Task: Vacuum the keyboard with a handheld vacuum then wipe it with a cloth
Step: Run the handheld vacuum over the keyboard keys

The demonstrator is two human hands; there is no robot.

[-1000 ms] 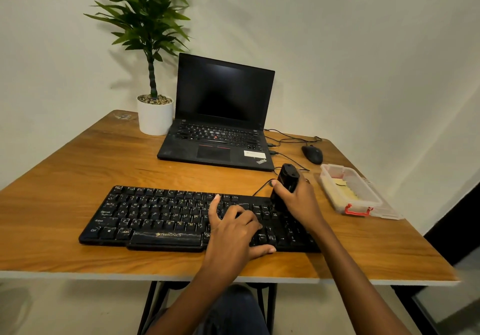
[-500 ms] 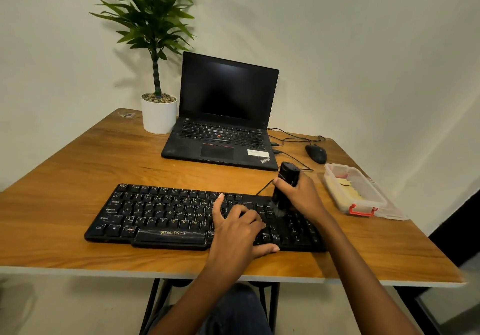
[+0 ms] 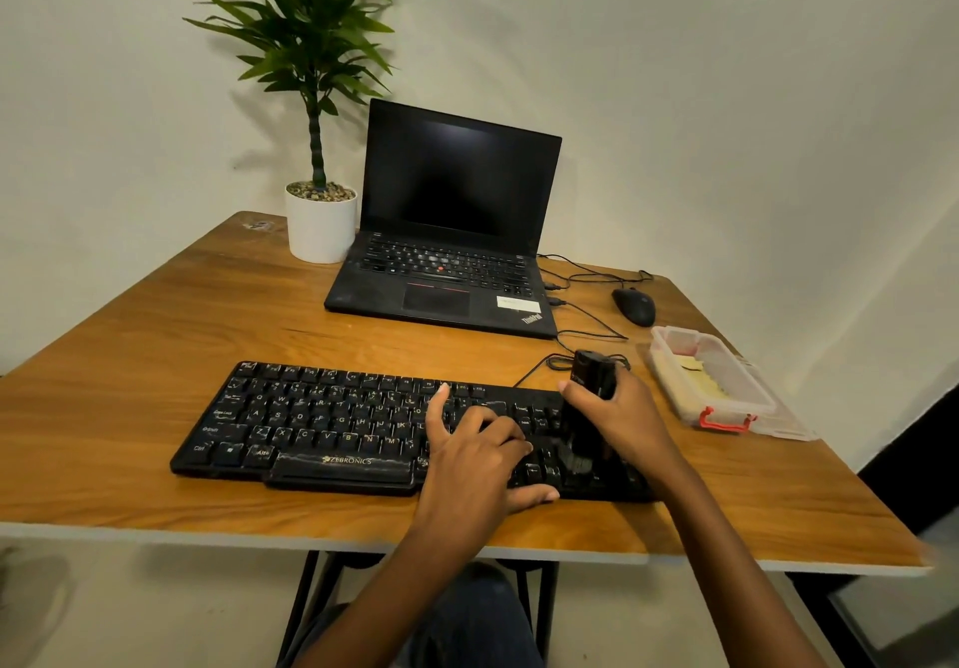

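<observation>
Since the earlier frames, the handheld vacuum [image 3: 591, 392] has been drawn toward the near rows at the right end of the keyboard [image 3: 322, 418], while the left hand [image 3: 477, 460] has been kept in much the same spot on the keys.

The black vacuum is held nearly upright, its top tilted slightly away, and its lower end is set down on the keys near the right end. It is gripped by the right hand [image 3: 628, 418], whose fingers are curled round the body from the right, with the thumb laid across the near side. The left hand is rested on the keyboard just left of the vacuum. Nothing is held in it: the index finger is stretched out over the upper rows, the other fingers are loosely bent on the keys, and the thumb is laid along the near edge.

The black keyboard is laid flat near the front edge of the wooden bench [image 3: 155, 335]. An open laptop [image 3: 451, 273] with a dark screen is placed behind it, with a potted plant [image 3: 320, 224] just beside its left. A black mouse [image 3: 634, 306] is seen to the laptop's right, and a clear plastic container [image 3: 721, 382] with red clips is set near the right edge.
</observation>
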